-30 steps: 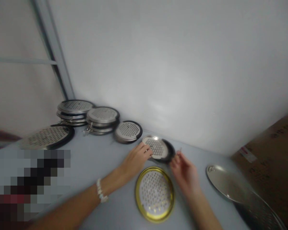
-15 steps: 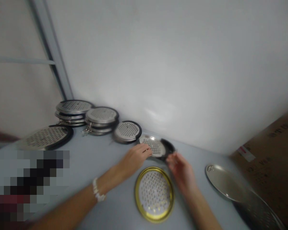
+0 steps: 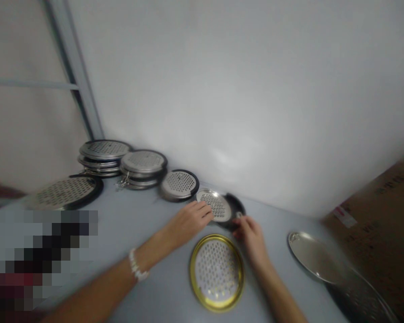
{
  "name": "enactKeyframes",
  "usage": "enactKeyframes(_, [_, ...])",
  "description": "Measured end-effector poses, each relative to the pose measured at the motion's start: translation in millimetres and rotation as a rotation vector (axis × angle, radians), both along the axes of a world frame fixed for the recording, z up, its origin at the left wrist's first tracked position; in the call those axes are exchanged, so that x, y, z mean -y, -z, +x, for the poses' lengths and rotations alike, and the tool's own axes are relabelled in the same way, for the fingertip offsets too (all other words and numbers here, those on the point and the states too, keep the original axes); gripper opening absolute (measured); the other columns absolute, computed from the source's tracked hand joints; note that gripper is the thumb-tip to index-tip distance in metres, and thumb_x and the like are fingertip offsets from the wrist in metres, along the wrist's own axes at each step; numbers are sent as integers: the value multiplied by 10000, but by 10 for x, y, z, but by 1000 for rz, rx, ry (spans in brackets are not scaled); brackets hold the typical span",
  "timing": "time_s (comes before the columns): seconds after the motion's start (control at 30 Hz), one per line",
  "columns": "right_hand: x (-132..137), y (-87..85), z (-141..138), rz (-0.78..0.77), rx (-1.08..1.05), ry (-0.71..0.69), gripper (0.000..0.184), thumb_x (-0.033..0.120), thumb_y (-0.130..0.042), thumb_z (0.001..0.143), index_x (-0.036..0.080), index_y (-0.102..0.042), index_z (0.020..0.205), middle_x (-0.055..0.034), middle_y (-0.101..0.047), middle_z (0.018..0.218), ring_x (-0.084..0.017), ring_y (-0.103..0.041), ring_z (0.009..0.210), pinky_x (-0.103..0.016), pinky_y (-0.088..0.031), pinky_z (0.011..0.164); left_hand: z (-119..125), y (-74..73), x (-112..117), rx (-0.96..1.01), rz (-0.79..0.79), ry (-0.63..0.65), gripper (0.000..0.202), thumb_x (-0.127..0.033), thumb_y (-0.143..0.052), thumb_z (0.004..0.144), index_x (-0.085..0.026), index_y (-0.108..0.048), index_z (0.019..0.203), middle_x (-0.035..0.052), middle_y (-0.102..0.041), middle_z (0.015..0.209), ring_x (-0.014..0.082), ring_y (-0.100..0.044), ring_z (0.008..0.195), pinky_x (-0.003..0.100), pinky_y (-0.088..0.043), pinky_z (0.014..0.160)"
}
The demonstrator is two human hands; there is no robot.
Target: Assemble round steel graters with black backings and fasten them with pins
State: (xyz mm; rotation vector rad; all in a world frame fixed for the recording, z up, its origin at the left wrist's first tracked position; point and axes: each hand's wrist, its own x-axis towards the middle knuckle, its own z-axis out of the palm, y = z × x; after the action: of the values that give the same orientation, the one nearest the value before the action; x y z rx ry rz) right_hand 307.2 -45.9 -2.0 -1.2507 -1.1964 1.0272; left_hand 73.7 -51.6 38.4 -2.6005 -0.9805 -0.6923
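At the foot of a pale wall (image 3: 242,89), toward the back of a grey surface (image 3: 148,296), a round, silver-coloured perforated metal disc (image 3: 218,208) with a broad black rim (image 3: 237,204) on its right side lies between a person's two bare hands. The left hand (image 3: 189,222), a white beaded bracelet (image 3: 136,266) at its wrist, lays bent fingers over the disc's near left edge; its thumb is hidden, so how firmly its grip closes cannot be told. The right hand (image 3: 252,233) has its grip drawn to a pinch beside the rim, apparently on a small bright metal piece (image 3: 239,215), its shape blurred. The disc looks light, stiff and hard to break, its metal likely slippery, making the black rim seem the surer hold. Just in front, a gold-rimmed round perforated plate (image 3: 217,271) lies between the forearms and crowds the near approach. Close by on the left sits a black-edged silver round (image 3: 179,184), then two stacks of similar discs (image 3: 143,162). Well apart on the right, a plain shiny metal plate (image 3: 314,255) lies near a brown cardboard box (image 3: 384,233).
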Motion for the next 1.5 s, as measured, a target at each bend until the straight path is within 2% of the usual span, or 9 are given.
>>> enactKeyframes(0.13, [-1, 8, 12, 38, 52, 44, 432, 618, -663, 772, 187, -662, 742, -1, -638, 594, -174, -586, 542, -275, -469, 525, -7, -91, 36, 215, 6, 53, 186, -148, -449, 1007, -143, -633, 976, 68, -666, 948, 199, -598, 916, 331, -484, 831])
enactKeyframes(0.27, [35, -21, 7, 84, -52, 87, 423, 619, -630, 804, 197, -649, 806, -27, -691, 767, -197, -641, 706, -288, -511, 610, 30, -201, 116, 637, -137, 30, 177, -209, -443, 1007, -160, -600, 940, 52, -651, 908, 173, -589, 864, 305, -478, 812])
enactKeyframes(0.4, [66, -51, 32, 138, -120, 150, 332, 525, -649, 819, 193, -655, 827, -7, -686, 819, -167, -605, 738, -262, -487, 634, 88, -217, 116, 983, -543, -23, 182, -308, -479, 967, -170, -587, 916, 0, -591, 770, 138, -541, 706, 258, -444, 665])
enactKeyframes(0.57, [26, -21, 89, 31, -244, 186, 261, 459, -662, 778, 202, -621, 765, 19, -664, 723, -160, -603, 667, -270, -479, 627, 141, -94, 34, 1143, -1141, 75, 295, -436, -602, 860, -142, -595, 869, -36, -541, 651, 103, -481, 583, 225, -373, 560])
enactKeyframes(0.7, [-8, 9, 101, -147, -473, 219, 225, 389, -729, 662, 217, -597, 723, 24, -656, 686, -161, -634, 637, -271, -500, 600, 165, 39, 38, 1166, -1421, 13, 375, -375, -678, 776, -118, -602, 1039, -53, -552, 633, 81, -469, 545, 205, -337, 536])
enactKeyframes(0.77, [6, 0, 76, -177, -442, 198, 244, 404, -739, 646, 212, -608, 719, 7, -665, 700, -167, -634, 641, -265, -483, 575, 172, 104, 50, 1145, -1484, -20, 468, -347, -679, 756, -121, -551, 1145, -80, -522, 593, 80, -454, 505, 202, -335, 511])
enactKeyframes(1.07, [245, -134, -167, 59, 159, -29, 313, 471, -582, 851, 200, -635, 704, -17, -652, 726, -196, -579, 743, -287, -431, 702, 137, 192, 82, 747, -1322, -136, 450, -272, -497, 857, -171, -436, 1291, -84, -517, 569, 123, -470, 437, 217, -357, 443])
enactKeyframes(1.3, [398, -3, -314, 192, 464, -148, 294, 387, -437, 980, 212, -596, 805, -26, -612, 839, -198, -566, 819, -299, -416, 754, 68, 94, 122, 257, -829, -295, 315, -157, -402, 887, -217, -665, 1050, 72, -742, 983, 234, -675, 937, 322, -454, 808])
enactKeyframes(1.5, [433, 44, -365, 263, 578, -204, 272, 315, -404, 1004, 223, -557, 799, -28, -576, 863, -191, -558, 833, -308, -418, 781, 22, 45, 119, 134, -746, -300, 272, -259, -419, 944, -226, -690, 946, 59, -749, 881, 227, -681, 828, 299, -418, 710])
